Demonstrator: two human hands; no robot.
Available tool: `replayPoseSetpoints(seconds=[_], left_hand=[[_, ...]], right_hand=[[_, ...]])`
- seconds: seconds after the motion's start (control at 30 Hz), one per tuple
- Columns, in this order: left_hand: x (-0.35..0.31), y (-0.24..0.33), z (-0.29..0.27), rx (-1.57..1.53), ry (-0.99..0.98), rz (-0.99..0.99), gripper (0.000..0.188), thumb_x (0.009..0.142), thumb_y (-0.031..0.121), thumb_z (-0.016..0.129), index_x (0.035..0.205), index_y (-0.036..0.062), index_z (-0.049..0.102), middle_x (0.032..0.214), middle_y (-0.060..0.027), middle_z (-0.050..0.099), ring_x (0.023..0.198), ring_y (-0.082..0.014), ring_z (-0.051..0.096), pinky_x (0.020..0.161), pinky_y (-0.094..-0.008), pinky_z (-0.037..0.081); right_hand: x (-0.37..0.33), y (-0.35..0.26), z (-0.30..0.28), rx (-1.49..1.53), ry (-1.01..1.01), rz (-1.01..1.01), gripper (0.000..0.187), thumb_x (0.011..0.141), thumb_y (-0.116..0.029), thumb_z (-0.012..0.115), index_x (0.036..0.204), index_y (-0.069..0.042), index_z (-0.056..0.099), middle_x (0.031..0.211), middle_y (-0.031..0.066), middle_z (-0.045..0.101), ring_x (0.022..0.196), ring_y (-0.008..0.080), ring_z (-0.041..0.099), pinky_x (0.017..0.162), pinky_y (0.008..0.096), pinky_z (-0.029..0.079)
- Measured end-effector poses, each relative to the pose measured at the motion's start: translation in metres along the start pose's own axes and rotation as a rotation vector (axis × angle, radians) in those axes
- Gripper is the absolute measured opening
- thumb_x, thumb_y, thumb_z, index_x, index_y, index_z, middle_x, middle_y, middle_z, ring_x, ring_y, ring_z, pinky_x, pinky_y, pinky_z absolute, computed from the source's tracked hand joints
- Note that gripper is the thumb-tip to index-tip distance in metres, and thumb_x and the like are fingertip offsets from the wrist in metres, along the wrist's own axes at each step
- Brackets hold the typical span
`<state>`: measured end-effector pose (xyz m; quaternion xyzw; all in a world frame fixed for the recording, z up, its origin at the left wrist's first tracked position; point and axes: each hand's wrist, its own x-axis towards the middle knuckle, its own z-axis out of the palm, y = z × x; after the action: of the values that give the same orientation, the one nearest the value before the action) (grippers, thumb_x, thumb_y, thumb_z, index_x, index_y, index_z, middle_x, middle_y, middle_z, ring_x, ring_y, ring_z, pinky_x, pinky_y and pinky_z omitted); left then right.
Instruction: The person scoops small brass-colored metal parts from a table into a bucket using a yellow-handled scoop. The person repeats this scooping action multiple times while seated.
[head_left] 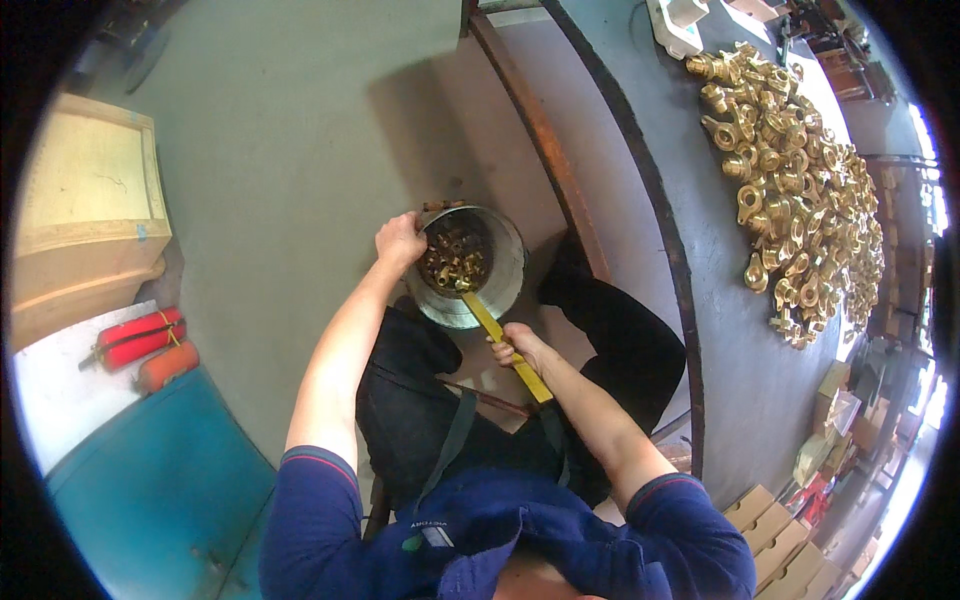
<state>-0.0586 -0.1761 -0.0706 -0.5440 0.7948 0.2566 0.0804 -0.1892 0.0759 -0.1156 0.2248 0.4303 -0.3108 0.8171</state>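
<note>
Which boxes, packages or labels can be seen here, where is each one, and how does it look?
Cardboard boxes: lower right by the table, flat, tan, stacked in a row.
Small packages: right edge, blurred, pale and yellowish.
Wooden crate: far left, large, pale wood.
White label: on the blue shirt, small rectangle.

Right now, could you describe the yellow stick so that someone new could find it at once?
Start at the grey metal bucket on the floor between the person's knees. A flat yellow stick slants from inside it back to the right hand, which grips it. It is the only long, straight yellow thing there; the brass fittings are small and lumpy.
</note>
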Motion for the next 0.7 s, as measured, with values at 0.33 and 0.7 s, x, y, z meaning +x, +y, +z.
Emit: replayPoseSetpoints(seconds=[0.33,0.7], left_hand=[[-0.011,-0.005,0.002,0.152,-0.104,0.061,0.032,0.06,0.01,0.057,0.093,0.0116,0.056,0.085,-0.0135,0.059,0.082,-0.0287,0.057,0.069,-0.0377,0.047],[-0.004,-0.009,0.013,0.001,-0.027,-0.078,0.031,0.06,0.009,0.056,0.091,0.0107,0.055,0.085,-0.0139,0.059,0.082,-0.0302,0.056,0.071,-0.0394,0.045]], right_hand=[[0.004,0.006,-0.015,0.097,-0.103,0.035,0.021,0.069,-0.009,0.033,0.087,-0.001,0.04,0.054,-0.0006,0.03,0.039,0.0064,0.025,0.036,0.0215,0.024],[0.01,0.013,-0.001,0.063,-0.017,-0.032,0.013,0.069,-0.007,0.033,0.08,-0.004,0.039,0.052,-0.0011,0.03,0.039,0.0063,0.026,0.036,0.0205,0.024]])
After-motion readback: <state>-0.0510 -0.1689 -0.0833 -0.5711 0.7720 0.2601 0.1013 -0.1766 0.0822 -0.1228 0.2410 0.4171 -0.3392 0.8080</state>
